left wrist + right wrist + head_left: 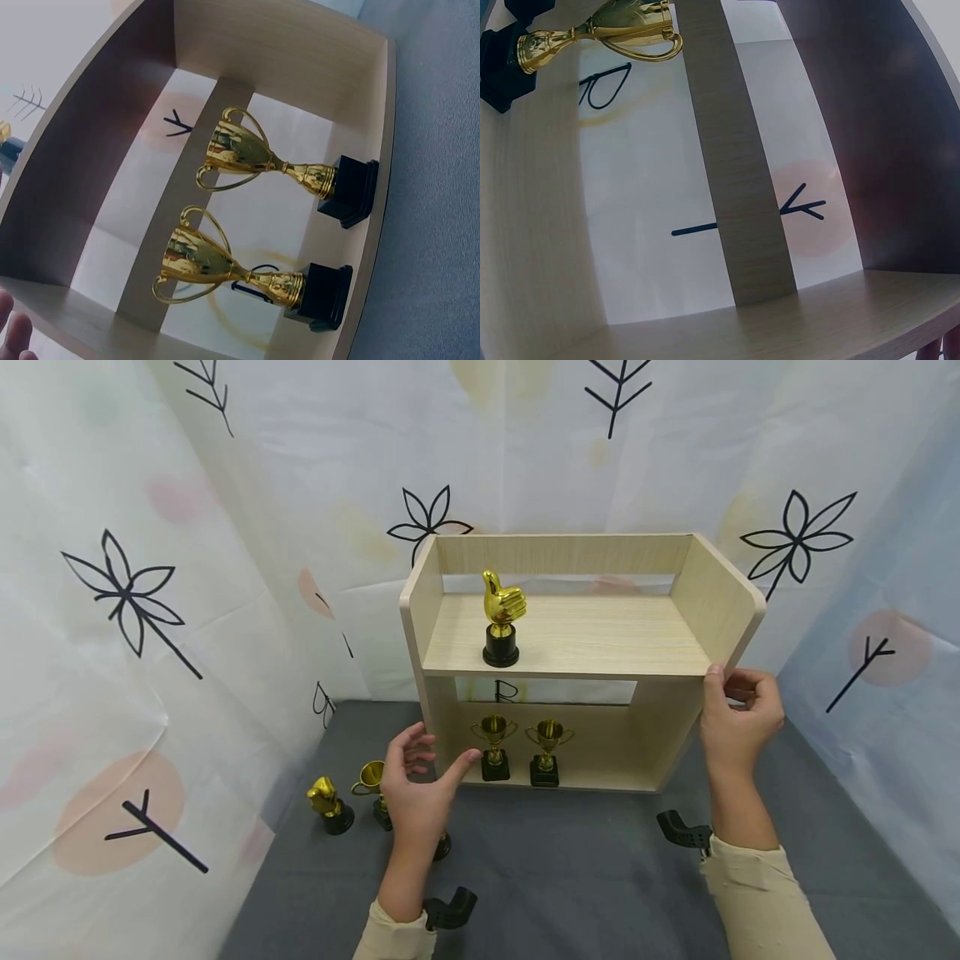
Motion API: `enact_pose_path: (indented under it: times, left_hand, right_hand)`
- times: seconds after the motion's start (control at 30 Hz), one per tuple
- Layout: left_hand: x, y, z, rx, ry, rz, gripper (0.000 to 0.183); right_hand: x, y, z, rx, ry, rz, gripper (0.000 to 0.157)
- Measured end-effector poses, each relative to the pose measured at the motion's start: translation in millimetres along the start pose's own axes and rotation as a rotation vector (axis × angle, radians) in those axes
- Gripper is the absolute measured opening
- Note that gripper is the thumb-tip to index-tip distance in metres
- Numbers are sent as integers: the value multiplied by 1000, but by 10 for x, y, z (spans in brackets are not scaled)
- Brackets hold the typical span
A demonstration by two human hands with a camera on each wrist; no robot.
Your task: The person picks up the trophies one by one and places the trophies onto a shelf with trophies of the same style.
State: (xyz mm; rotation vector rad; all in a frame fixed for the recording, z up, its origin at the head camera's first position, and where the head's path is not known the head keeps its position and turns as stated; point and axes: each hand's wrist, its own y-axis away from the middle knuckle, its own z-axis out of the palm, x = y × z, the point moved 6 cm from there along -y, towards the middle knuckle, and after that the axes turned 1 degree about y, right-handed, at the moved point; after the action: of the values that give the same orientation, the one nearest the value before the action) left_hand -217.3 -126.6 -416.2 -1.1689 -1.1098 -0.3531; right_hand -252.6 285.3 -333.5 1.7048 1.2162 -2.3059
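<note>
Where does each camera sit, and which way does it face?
Head: on the head, facing forward and down at the shelf; left hand, right hand and sleeves show.
Left wrist: facing into the lower compartment; left fingers, lower left.
Right wrist: same compartment; right fingers, lower right.
Both wrist views share a trophy cup.
</note>
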Motion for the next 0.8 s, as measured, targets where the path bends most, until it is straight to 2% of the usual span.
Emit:
enact_pose_path:
  times: [0.17,0.3,0.8]
  left_hand:
    - [-50,-18,-37,1,-25,-13,79]
    - [-93,-29,-74,1,-52,-35,81]
    - [-165,-79,-177,-17,-47,-85,77]
  right_hand:
    - [35,-12,6,1,1,0,10]
    - [58,-17,4,4,-7,-2,22]
    - [-34,11,-7,2,-24,-12,20]
